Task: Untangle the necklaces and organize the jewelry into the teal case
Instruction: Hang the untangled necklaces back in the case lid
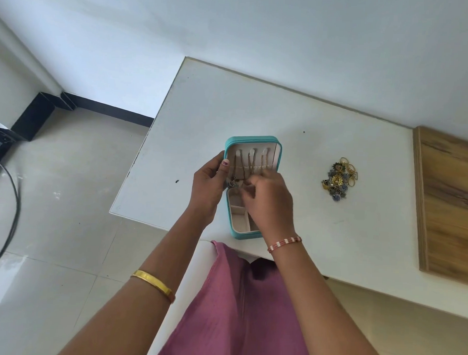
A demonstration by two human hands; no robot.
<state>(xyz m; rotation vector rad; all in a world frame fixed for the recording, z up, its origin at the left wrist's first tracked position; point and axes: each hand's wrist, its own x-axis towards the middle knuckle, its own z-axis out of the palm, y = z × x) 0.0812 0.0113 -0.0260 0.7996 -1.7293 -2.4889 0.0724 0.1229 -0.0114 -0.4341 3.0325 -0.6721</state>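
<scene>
The teal case (252,139) lies open on the white table (283,120). Three thin chains (251,162) hang from the hooks in its cream-lined lid. My left hand (208,184) grips the lid's left edge, thumb on the inside rim. My right hand (269,200) hovers over the hinge area with fingers curled; it seems to pinch the lower ends of the chains near a small pendant (234,181), but the fingertips are blurred. The case's lower half (239,223) shows cream compartments, partly hidden by my right hand.
A heap of jewelry (338,180) with gold rings and blue-green flower pieces lies on the table to the right of the case. A wooden board (451,203) sits at the table's right end. The tiled floor is on the left, with a black cable (14,202).
</scene>
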